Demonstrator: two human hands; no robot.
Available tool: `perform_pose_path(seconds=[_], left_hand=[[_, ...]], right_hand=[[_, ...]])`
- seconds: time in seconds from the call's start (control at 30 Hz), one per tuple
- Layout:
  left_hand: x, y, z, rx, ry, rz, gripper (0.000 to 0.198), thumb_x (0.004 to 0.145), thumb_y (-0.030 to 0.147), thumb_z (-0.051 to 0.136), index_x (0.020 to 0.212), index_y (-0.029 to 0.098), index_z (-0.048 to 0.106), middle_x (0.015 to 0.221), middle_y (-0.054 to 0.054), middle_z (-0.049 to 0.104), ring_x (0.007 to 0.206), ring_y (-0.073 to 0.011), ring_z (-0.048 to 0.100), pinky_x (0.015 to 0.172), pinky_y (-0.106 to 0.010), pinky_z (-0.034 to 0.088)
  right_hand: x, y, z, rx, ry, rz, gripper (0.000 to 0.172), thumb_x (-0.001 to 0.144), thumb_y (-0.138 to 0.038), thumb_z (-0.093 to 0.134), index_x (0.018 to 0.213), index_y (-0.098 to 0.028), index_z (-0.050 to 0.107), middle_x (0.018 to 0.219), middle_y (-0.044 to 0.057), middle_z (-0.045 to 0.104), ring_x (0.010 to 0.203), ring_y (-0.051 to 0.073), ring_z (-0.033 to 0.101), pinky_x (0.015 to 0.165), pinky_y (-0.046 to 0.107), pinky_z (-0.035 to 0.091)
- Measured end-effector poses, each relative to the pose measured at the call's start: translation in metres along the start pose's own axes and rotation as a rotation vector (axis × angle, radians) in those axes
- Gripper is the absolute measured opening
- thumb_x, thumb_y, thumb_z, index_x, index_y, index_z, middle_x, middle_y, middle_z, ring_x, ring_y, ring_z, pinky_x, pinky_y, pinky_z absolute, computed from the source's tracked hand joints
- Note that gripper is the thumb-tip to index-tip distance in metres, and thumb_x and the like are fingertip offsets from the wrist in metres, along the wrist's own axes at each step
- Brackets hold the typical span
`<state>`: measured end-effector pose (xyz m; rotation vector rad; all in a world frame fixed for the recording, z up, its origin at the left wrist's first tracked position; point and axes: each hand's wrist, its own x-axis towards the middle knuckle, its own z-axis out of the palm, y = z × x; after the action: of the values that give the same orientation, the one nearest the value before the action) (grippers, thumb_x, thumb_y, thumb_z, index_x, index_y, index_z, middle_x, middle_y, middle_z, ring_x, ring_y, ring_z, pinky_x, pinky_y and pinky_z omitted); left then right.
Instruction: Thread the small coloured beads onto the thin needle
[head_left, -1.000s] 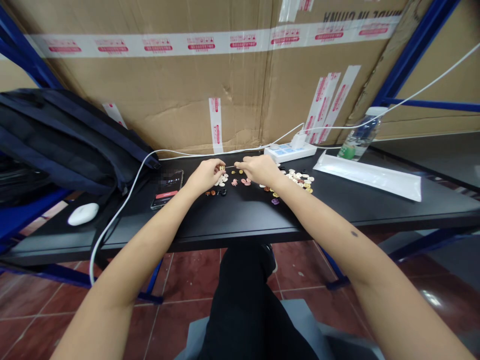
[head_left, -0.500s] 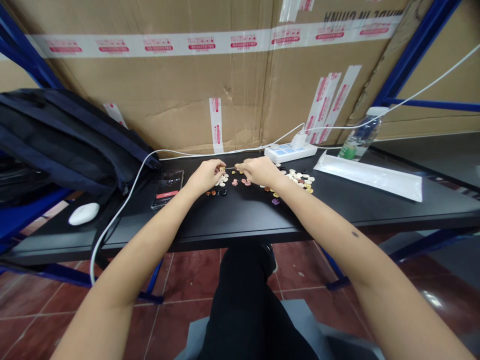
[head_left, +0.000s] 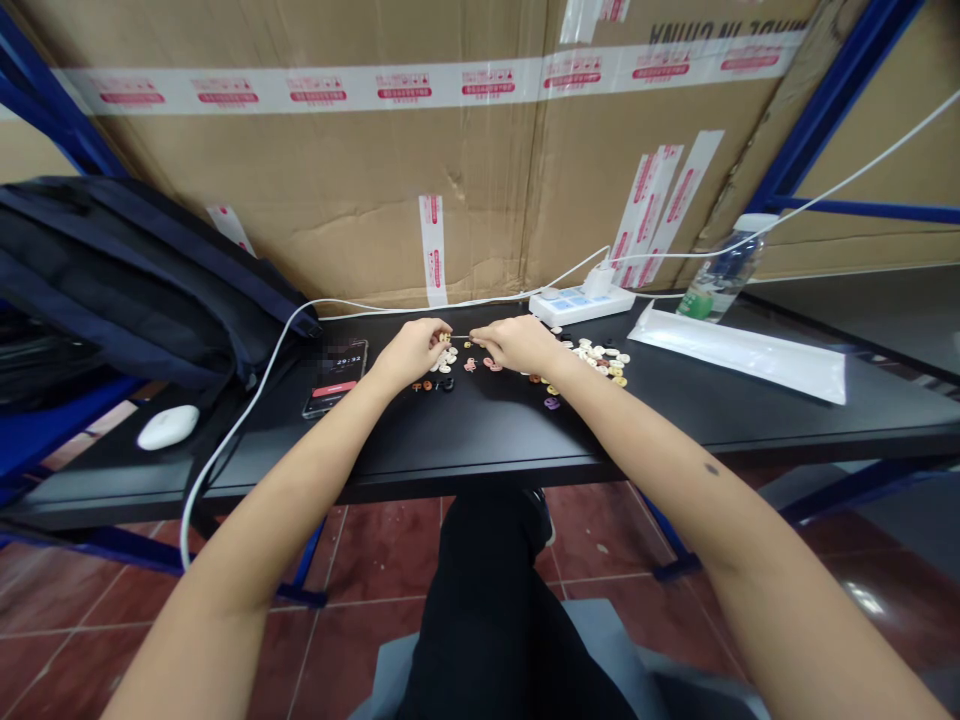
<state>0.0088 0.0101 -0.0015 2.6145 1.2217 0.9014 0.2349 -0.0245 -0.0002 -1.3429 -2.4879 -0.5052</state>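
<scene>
My left hand [head_left: 415,350] is closed in a pinch on a small yellow piece [head_left: 446,337] near the back of the black table. My right hand [head_left: 517,342] pinches the end of a thin light strand [head_left: 460,337], which runs level across to the yellow piece; cord or rod, I cannot tell. White pieces [head_left: 448,358] lie beside my left fingertips. Between the hands are pink pieces [head_left: 470,365] and a small yellow one [head_left: 469,345]. Orange and black pieces [head_left: 428,385] form a short row in front. A mixed pile [head_left: 600,357] spreads right of my right wrist, with a purple piece [head_left: 552,403] nearer me.
Left on the black table [head_left: 465,440] are a phone [head_left: 335,378], a white rounded case [head_left: 168,427] and a dark backpack [head_left: 135,280]. A white cable [head_left: 277,350] crosses behind my hands. To the right are a power strip [head_left: 581,303], a bottle [head_left: 724,270] and a white packet [head_left: 739,350].
Both hands hold almost the same place and the same pinch. The digits on the phone screen have gone from 29:31 to 29:32.
</scene>
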Motion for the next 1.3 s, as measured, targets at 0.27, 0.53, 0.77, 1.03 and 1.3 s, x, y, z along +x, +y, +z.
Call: perform_pose_path(seconds=[0.27,0.53,0.77,1.03,1.3], left_hand=[[0.0003,0.0004,-0.0003,0.003,0.023,0.009,0.018,0.089,0.016,0.067,0.106,0.014,0.072,0.099,-0.01,0.077,0.08,-0.0188,0.07,0.084,-0.034,0.058],[-0.0002,0.0008,-0.0007,0.009,-0.009,-0.007,0.021,0.088,0.013,0.066,0.108,0.011,0.072,0.1,-0.012,0.076,0.082,-0.02,0.07,0.085,-0.035,0.058],[0.0006,0.0004,-0.0005,0.008,0.01,0.005,0.019,0.089,0.016,0.067,0.107,0.013,0.072,0.1,-0.01,0.077,0.081,-0.0193,0.071,0.085,-0.034,0.058],[-0.0001,0.0001,-0.0008,0.011,-0.021,0.003,0.02,0.088,0.013,0.065,0.107,0.012,0.072,0.101,-0.011,0.077,0.084,-0.02,0.071,0.086,-0.035,0.058],[-0.0003,0.0013,-0.0015,0.006,-0.001,0.007,0.02,0.088,0.016,0.066,0.107,0.013,0.072,0.099,-0.01,0.077,0.081,-0.0193,0.07,0.084,-0.034,0.058]], right_hand=[[-0.0013,0.0018,0.0026,-0.018,0.081,0.024,0.041,0.101,-0.019,0.044,0.131,-0.025,0.071,0.105,0.008,0.077,0.083,0.019,0.067,0.063,0.031,0.026],[-0.0003,-0.0007,-0.0009,0.003,-0.013,-0.018,0.037,0.101,-0.022,0.047,0.127,-0.022,0.072,0.105,0.009,0.078,0.086,0.021,0.068,0.063,0.031,0.026],[-0.0016,0.002,0.0016,-0.022,0.068,0.022,0.041,0.101,-0.019,0.044,0.131,-0.026,0.071,0.106,0.008,0.077,0.084,0.02,0.068,0.062,0.031,0.027],[-0.0004,-0.0013,-0.0035,0.005,-0.021,-0.01,0.038,0.1,-0.023,0.048,0.131,-0.024,0.071,0.106,0.009,0.078,0.089,0.022,0.07,0.065,0.03,0.03],[-0.0022,0.0019,0.0013,-0.021,0.084,0.029,0.043,0.1,-0.017,0.043,0.13,-0.027,0.072,0.103,0.007,0.076,0.082,0.019,0.067,0.062,0.031,0.027]])
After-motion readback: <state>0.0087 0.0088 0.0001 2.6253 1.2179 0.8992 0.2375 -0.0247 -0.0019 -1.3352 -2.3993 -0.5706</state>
